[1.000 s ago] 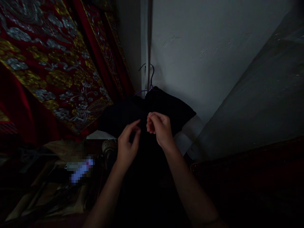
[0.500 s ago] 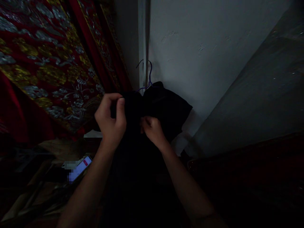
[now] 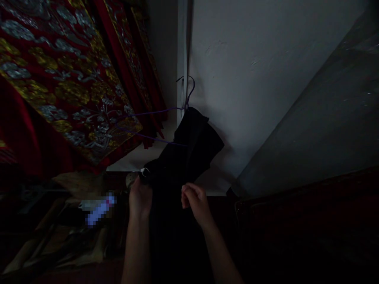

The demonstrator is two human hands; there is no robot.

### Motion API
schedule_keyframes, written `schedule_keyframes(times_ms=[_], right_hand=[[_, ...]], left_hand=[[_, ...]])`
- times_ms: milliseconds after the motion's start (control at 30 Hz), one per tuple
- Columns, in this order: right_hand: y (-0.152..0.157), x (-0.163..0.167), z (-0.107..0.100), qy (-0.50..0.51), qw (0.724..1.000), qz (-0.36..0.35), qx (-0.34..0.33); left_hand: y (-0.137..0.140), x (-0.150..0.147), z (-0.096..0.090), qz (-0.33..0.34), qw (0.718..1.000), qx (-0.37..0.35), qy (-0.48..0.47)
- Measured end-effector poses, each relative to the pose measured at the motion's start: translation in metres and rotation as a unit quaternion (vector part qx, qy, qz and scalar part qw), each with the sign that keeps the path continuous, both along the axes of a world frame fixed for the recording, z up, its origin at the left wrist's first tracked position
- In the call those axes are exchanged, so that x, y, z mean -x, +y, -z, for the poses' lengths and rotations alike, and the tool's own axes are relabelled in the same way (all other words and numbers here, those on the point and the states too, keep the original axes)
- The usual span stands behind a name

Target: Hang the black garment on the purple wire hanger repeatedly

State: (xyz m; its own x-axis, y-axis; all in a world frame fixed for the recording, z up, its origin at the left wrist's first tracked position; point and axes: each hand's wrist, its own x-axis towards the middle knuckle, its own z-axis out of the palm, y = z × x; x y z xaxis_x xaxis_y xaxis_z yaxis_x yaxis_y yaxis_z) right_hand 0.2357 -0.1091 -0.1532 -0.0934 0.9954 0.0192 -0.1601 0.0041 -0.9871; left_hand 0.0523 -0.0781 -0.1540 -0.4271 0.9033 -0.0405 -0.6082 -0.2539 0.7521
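Beyond my hands: the hanger [image 3: 186,105] now shows one side bare, where half a second ago the black garment [image 3: 198,152] covered it.
Left hand [image 3: 140,199]: I grasp the garment's edge, lower than before.
Right hand [image 3: 194,200]: curled against the garment; pinching, I cannot tell.

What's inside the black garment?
Apparently part of the hanger: its end on the image's left sticks out bare, while the other end is hidden by the garment's cloth. Anything else inside is covered.
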Motion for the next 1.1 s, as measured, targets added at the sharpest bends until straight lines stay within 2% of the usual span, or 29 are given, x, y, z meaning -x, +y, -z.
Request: schedule_keyframes(times_ms=[67,200,267,333,433,567,667,767,833,933,1000,1067,1100], right_hand=[[0.003,-0.006,0.005,-0.04,0.999,0.032,-0.013],[0.002,-0.015,0.008,-0.148,0.977,0.117,-0.104],[-0.004,-0.014,0.005,-0.147,0.973,0.093,-0.15],[-0.01,-0.011,0.001,-0.12,0.978,0.048,-0.164],[-0.012,-0.007,-0.001,-0.092,0.984,0.034,-0.148],[-0.006,-0.013,0.004,-0.056,0.988,0.094,-0.105],[-0.004,-0.022,-0.001,-0.05,0.99,0.113,-0.066],[-0.005,-0.033,-0.017,-0.044,0.99,0.132,0.009],[-0.003,-0.044,-0.029,-0.045,0.989,0.131,0.053],[0.005,-0.067,-0.047,-0.095,0.987,0.11,0.072],[0.014,-0.085,-0.062,-0.146,0.983,0.101,0.04],[0.027,-0.1,-0.082,-0.184,0.98,0.07,-0.038],[0.034,-0.106,-0.093,-0.194,0.976,0.046,-0.092]], left_hand=[[-0.008,-0.011,-0.006,0.047,0.998,-0.014,-0.046],[-0.024,-0.027,-0.032,0.164,0.984,-0.062,-0.026],[-0.033,-0.038,-0.039,0.21,0.975,-0.068,0.019],[-0.042,-0.049,-0.041,0.238,0.966,-0.072,0.073],[-0.05,-0.063,-0.042,0.232,0.955,-0.072,0.17],[-0.05,-0.07,-0.048,0.196,0.938,-0.094,0.272],[-0.042,-0.071,-0.045,0.161,0.925,-0.118,0.324],[-0.033,-0.072,-0.03,0.211,0.905,-0.099,0.356],[-0.027,-0.072,-0.018,0.287,0.873,-0.077,0.387],[-0.017,-0.066,-0.005,0.38,0.794,-0.074,0.469],[-0.009,-0.058,-0.002,0.407,0.731,-0.084,0.542],[0.001,-0.045,-0.003,0.405,0.674,-0.098,0.61],[0.005,-0.038,-0.005,0.404,0.656,-0.101,0.63]])
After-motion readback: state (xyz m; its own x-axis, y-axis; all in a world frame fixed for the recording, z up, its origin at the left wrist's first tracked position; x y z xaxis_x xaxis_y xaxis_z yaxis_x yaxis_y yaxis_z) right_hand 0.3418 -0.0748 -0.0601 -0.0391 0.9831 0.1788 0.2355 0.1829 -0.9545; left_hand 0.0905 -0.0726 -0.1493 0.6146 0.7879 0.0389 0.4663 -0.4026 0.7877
